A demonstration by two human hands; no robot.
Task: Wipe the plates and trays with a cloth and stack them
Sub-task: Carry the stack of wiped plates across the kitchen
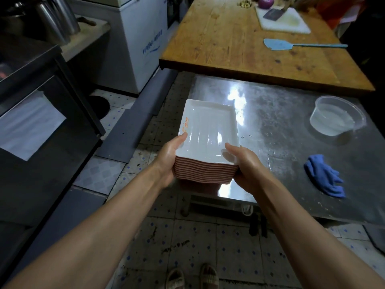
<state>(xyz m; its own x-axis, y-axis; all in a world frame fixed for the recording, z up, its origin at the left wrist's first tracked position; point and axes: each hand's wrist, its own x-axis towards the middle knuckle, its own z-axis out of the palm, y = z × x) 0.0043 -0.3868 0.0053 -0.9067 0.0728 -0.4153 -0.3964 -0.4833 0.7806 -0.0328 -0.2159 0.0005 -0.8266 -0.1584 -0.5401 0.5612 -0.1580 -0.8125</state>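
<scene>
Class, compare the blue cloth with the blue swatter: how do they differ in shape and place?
The cloth lies crumpled in a soft heap; the swatter is flat and rigid with a long handle. The cloth rests on the steel table; the swatter lies on the wooden table. Both are blue and untouched by either hand.

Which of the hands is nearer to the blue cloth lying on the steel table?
Right. The right hand grips the near right corner of the tray stack, with the blue cloth off to its right; the left hand holds the stack's far side.
</scene>
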